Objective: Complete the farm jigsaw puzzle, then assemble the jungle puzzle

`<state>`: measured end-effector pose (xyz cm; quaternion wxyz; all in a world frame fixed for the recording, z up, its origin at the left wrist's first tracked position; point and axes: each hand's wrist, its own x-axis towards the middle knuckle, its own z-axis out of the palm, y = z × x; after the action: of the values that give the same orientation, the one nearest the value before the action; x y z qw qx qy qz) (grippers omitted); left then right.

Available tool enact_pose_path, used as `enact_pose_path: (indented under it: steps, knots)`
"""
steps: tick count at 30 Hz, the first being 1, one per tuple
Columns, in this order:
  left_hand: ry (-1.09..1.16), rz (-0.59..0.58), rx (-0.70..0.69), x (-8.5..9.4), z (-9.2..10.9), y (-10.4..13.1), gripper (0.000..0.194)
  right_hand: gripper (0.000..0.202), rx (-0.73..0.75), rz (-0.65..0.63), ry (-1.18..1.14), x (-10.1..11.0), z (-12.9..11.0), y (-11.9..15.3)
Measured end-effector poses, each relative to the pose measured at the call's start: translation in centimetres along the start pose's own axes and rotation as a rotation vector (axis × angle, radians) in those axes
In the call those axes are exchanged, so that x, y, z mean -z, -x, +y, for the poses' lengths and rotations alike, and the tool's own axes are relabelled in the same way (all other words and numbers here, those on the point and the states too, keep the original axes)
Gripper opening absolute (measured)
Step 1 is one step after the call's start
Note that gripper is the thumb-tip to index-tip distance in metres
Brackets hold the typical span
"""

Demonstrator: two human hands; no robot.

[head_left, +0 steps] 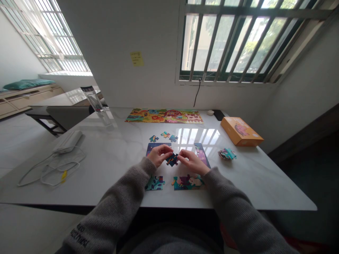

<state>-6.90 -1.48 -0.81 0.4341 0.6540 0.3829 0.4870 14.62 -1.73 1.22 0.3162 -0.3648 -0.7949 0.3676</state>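
A dark jigsaw puzzle piece point(172, 159) with orange marks is pinched between my left hand point(160, 155) and my right hand point(191, 160), above the white table. Behind my left hand lies a joined blue-purple section point(152, 145) of the puzzle, partly covered. To the right of my right hand is a purple section point(201, 155). Nearer to me are a teal section point(155, 183) and a longer section with a white animal point(187, 182), partly under my right sleeve. Several loose pieces point(165, 134) lie beyond my hands.
A pile of pieces point(227, 153) sits at the right, near an orange box point(241, 132). A long farm picture point(164, 115) lies along the wall, with a black phone-like object point(218, 115) beside it. At the left are a clear bottle point(92, 98) and a white device point(68, 141) with a cable.
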Motion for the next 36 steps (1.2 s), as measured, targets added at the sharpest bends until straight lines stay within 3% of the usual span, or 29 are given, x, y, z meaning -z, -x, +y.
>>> enact_pose_path:
  steps: [5, 10, 12, 14, 17, 22, 28, 36]
  knots:
    - [-0.14, -0.013, -0.111, 0.0, 0.1, 0.1, 0.037, 0.029, -0.048, 0.088, -0.033, -0.2, 1.2, -0.5]
    - [-0.408, -0.006, -0.246, 0.1, 0.0, 0.0, 0.023, 0.018, -0.065, 0.156, 0.158, -0.3, 1.6, -0.4]
    - [-0.463, 0.078, -0.218, 0.3, 0.1, -0.1, 0.022, 0.015, 0.048, 0.082, 0.212, -0.2, 1.2, -0.1]
    - [-0.486, 0.182, -0.166, 0.7, 0.2, -0.1, 0.02, 0.03, 0.176, -0.066, 0.242, -0.1, 0.6, 0.2]
    - [-0.545, 0.245, -0.125, 1.3, 0.1, -0.2, 0.017, 0.042, 0.236, -0.273, 0.312, -0.1, 0.0, 0.5]
    - [-0.715, 0.082, -0.188, 1.8, -1.0, -0.4, 0.018, 0.034, 0.201, -0.31, 0.406, 0.1, 0.3, 0.4]
    - [-0.908, -0.118, -0.218, 1.8, -2.0, 0.1, 0.034, 0.059, 0.155, -0.226, 0.48, 0.8, 2.1, 0.1]
    - [-0.892, -0.156, -0.215, 2.0, -2.4, 0.0, 0.035, 0.056, 0.174, -0.167, 0.608, 2.1, 4.1, -3.9]
